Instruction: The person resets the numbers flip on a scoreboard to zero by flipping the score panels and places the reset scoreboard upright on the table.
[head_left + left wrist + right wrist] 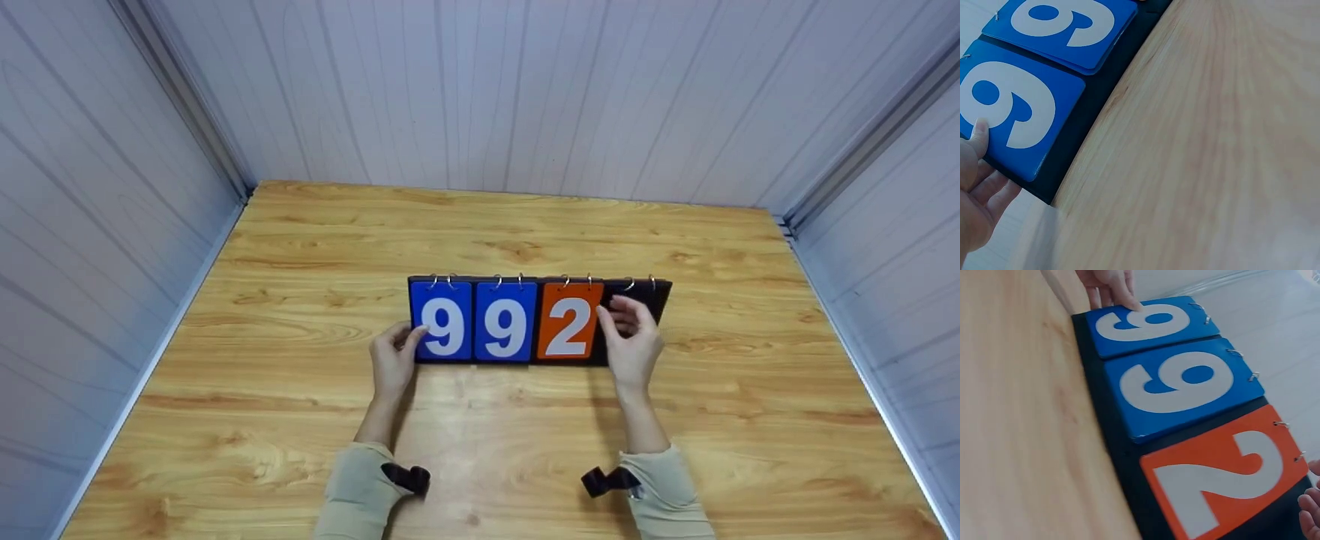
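A black flip scoreboard (534, 363) stands on the table in the head view, its number cards hung from metal rings. Two blue cards each show a 9, the left one (466, 300) and the middle one (481, 300); an orange card (549, 300) shows a 2. The fourth place, at the right end, shows bare black. My left hand (394, 358) grips the board's left edge, thumb on the first blue card (1044, 118), other fingers behind. My right hand (634, 349) is in front of the black right end, fingers loosely bent, thumb tip by the orange card's right edge.
The wooden table (480, 450) spreads around the board. Pale panelled walls stand at the back (480, 97), left (97, 187) and right (892, 202). Small black wrist cameras sit on the left sleeve (356, 487) and the right sleeve (671, 495).
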Tool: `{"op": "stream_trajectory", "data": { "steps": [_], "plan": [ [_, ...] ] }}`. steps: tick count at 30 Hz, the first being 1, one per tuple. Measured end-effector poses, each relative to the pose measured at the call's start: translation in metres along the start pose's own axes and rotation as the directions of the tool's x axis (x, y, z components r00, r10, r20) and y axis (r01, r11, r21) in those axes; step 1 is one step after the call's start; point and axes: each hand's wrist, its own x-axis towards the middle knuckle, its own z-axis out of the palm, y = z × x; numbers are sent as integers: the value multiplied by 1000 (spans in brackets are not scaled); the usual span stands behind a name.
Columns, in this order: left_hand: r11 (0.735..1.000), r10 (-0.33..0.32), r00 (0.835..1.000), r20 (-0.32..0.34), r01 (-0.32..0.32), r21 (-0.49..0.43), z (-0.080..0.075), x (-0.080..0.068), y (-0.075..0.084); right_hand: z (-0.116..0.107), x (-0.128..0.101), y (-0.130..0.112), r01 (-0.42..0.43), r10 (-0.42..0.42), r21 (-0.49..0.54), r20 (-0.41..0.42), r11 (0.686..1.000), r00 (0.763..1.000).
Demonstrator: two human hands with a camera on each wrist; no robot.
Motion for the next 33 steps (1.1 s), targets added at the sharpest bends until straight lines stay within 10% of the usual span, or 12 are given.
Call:
{"op": "stream_trajectory", "data": {
  "steps": [19, 33],
  "plan": [
    [1000, 10, 1000, -2, -10, 4, 1, 0, -3, 22, -26, 40, -42, 30, -168, -74, 985, 997],
    [1000, 16, 1000, -3, -16, -13, 5, 6, -38, 16, -30, 41, -117, 109, -152, -59, 981, 992]
  ]
}}
